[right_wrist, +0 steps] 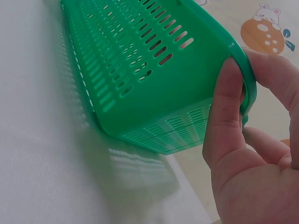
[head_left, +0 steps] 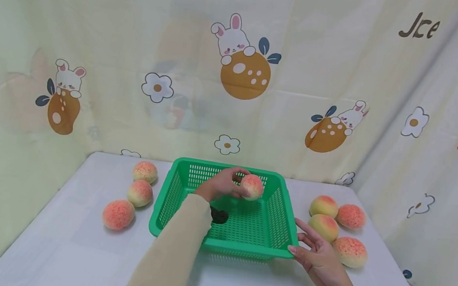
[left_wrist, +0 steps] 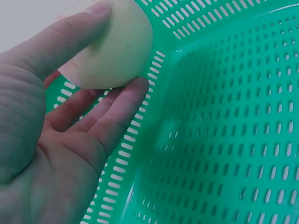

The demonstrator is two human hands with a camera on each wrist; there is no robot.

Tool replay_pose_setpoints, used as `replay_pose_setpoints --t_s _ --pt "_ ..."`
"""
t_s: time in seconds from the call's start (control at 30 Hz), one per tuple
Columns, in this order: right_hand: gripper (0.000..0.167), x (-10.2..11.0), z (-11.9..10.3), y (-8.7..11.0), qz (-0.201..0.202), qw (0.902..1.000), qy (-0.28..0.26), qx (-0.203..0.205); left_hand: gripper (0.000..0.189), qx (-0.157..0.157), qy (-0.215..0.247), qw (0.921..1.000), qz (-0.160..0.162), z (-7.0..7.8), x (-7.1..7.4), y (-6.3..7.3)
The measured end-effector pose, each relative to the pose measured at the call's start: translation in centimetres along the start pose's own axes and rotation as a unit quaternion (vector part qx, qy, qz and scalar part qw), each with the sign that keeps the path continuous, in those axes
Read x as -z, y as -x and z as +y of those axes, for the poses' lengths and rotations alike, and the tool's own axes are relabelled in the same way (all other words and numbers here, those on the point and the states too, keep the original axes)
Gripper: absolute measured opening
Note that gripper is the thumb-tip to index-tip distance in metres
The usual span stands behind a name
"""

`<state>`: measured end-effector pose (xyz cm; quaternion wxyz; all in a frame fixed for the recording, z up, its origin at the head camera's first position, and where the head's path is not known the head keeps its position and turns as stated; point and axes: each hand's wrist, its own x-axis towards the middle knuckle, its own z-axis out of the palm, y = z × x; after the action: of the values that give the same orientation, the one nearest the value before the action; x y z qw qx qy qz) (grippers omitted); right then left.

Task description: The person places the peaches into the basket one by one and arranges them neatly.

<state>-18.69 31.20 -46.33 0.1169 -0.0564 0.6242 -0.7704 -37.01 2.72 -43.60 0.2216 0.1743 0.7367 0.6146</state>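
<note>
A green plastic basket with slotted walls is at the middle of the white table. Over its back right part, my left hand holds a pink and pale yellow peach. In the left wrist view the thumb lies on one side of this peach and the fingertips on the other, with the slotted basket wall just behind. At the near right corner my right hand grips the basket; the right wrist view has the thumb and fingers pinching its rim. Inside, the visible basket floor is bare.
Left of the basket three peaches stand in a loose row: a back one, a middle one and a front one. Several more peaches cluster to the right, close beside my right hand. A printed curtain hangs behind the table.
</note>
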Motion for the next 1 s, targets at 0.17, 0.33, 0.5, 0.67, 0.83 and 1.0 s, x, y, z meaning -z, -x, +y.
replay_pose_setpoints --t_s 0.17,0.33,0.5,0.67,0.83,1.0 --pt "0.077 0.0 -0.1 0.1 -0.011 0.9999 -0.005 0.009 0.068 0.007 -0.013 0.9999 -0.004 -0.2 -0.4 -0.4" --pt "0.077 0.0 -0.1 0.1 -0.007 0.9999 -0.006 0.004 0.068 0.010 -0.022 0.9997 -0.009 -0.4 -1.0 -0.4" --pt "0.078 -0.1 -0.2 0.1 -0.001 1.0000 -0.003 0.000 0.065 0.015 -0.026 0.9995 -0.001 0.0 -1.7 -0.1" --pt "0.078 -0.2 -0.2 0.1 -0.004 1.0000 -0.001 0.002 0.062 0.020 -0.027 0.9994 0.005 -0.2 -2.2 -0.3" --pt "0.077 -0.2 -0.2 0.0 -0.005 1.0000 0.000 0.000 0.064 0.028 -0.030 0.9990 0.016 -0.3 -2.6 -0.4" --pt "0.078 -0.2 -0.2 0.0 0.002 1.0000 0.006 -0.004 0.065 0.030 -0.046 0.9982 0.025 -0.2 -3.1 -0.5"
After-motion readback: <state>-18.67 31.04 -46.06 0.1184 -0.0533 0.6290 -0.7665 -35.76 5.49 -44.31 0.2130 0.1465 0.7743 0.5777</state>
